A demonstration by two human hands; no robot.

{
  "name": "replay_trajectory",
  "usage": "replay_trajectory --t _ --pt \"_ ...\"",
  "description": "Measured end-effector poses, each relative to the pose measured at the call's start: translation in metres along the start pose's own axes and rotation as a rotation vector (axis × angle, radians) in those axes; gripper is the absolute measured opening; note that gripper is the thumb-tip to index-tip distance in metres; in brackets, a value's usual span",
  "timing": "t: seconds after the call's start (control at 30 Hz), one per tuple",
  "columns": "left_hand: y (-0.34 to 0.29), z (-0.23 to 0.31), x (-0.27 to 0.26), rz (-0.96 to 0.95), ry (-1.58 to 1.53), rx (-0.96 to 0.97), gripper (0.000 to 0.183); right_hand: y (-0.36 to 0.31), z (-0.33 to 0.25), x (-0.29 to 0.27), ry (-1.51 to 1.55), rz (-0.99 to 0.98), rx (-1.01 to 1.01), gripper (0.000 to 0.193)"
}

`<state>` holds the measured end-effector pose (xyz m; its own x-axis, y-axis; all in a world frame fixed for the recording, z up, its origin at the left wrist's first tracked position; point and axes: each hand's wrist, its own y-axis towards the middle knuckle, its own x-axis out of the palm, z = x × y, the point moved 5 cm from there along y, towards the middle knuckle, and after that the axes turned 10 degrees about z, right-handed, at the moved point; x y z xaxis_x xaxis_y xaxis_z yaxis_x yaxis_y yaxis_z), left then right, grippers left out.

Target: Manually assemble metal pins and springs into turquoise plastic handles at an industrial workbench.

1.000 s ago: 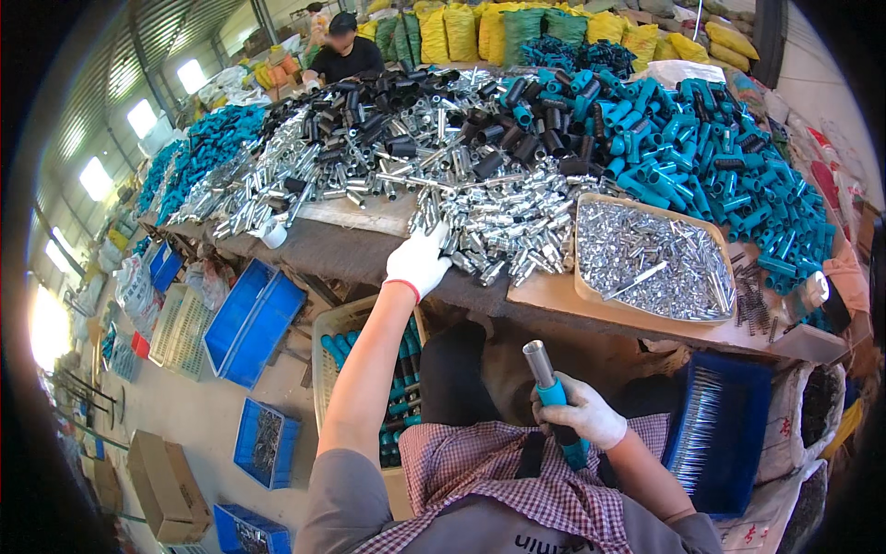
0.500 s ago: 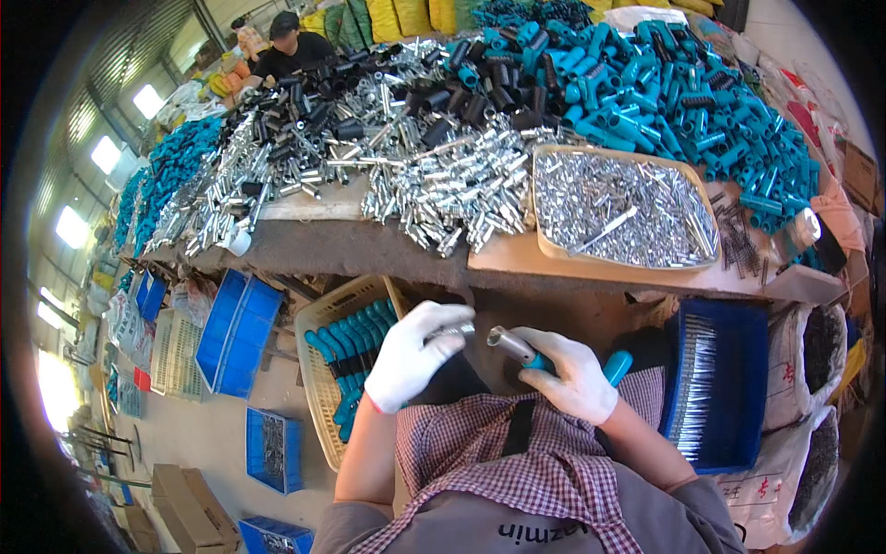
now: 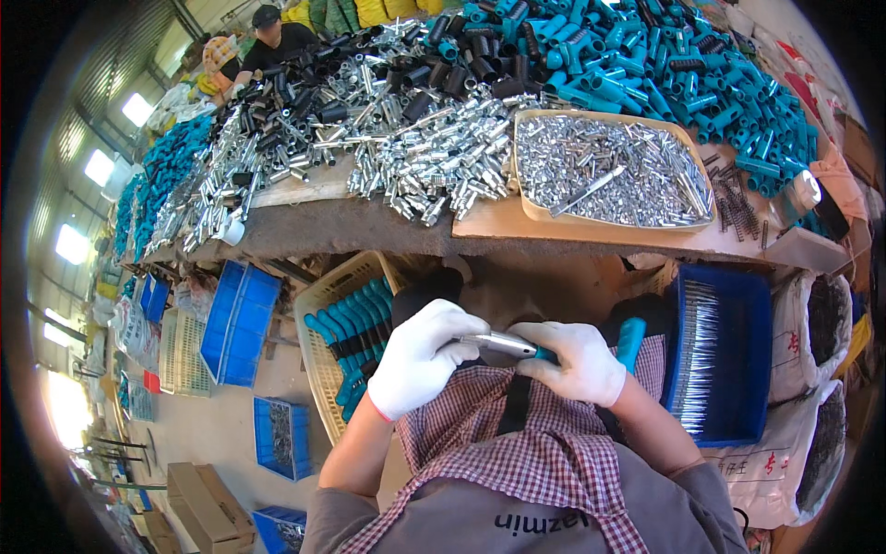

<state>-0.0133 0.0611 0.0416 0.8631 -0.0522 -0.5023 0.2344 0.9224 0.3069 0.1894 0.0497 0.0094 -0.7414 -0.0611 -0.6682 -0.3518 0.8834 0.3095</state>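
you've open room over your lap, btwn the bench edge (image 3: 369,231) and your chest. yellow basket (image 3: 323,319) crowds the left side, blue tray (image 3: 729,355) the right. benchtop's packed w/ metal parts (image 3: 434,162).

gloved hands (image 3: 503,360), metal tube (image 3: 498,344), workbench (image 3: 369,226)

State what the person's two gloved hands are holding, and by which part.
A tool with a teal handle: the right hand grips the handle, and the left hand holds the end of its metal shaft.
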Motion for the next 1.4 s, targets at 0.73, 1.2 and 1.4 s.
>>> replay_trajectory --t 0.73,1.2,1.4 --pt "-0.007 0.005 -0.004 -0.145 0.086 -0.238 0.042 -0.005 -0.001 0.0 0.117 -0.115 0.038 0.041" --pt "-0.011 0.022 0.002 -0.083 0.208 0.369 0.029 -0.006 0.001 -0.002 0.024 -0.026 -0.052 0.04" --pt "-0.019 0.001 0.003 -0.049 0.004 -0.304 0.028 -0.009 -0.005 -0.006 -0.091 -0.013 -0.064 0.039"
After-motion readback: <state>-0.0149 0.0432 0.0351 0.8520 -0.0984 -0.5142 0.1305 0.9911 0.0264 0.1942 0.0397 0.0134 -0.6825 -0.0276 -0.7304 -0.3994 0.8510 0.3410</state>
